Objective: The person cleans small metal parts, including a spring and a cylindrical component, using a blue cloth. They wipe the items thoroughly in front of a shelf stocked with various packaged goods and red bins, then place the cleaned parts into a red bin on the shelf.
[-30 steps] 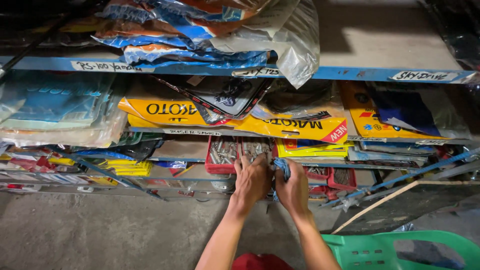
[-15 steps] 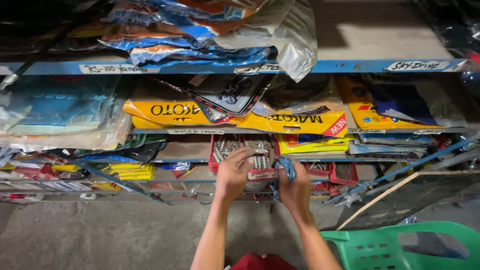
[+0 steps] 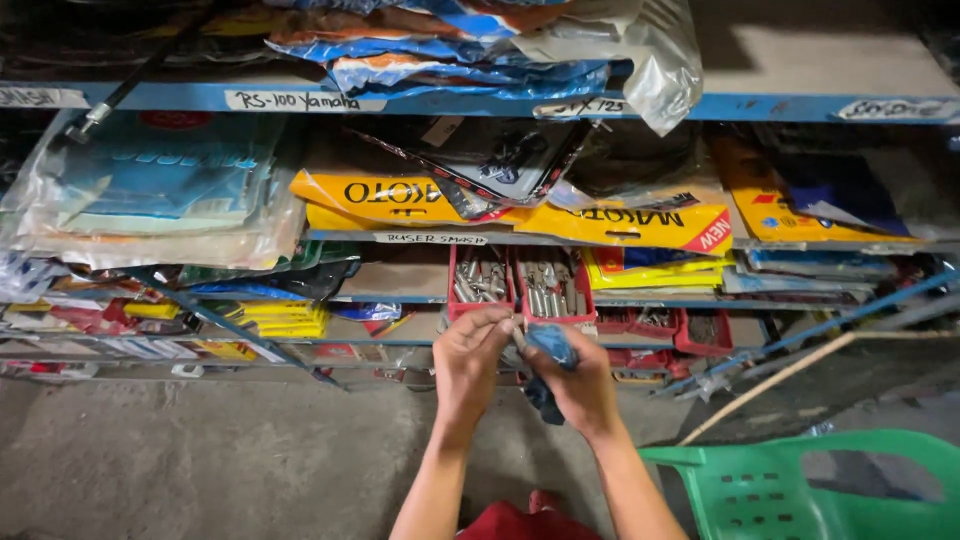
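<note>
A small blue cloth-like bundle (image 3: 549, 343) is gripped in the curled fingers of the right hand (image 3: 580, 385), just below the red plastic tray of metal bolts (image 3: 520, 283); its long axis runs roughly upright, dark end downward. Its top edge is pinched by the left hand (image 3: 470, 355) (fingertips pressed together).

Blue cloth (image 3: 551, 343) between both hands

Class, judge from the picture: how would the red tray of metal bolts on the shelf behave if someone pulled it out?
The red tray probably feels heavy for its size, being piled with metal bolts. The loose bolts would likely roll and shift. Its plastic walls look stiff, so it should slide out whole.
</note>
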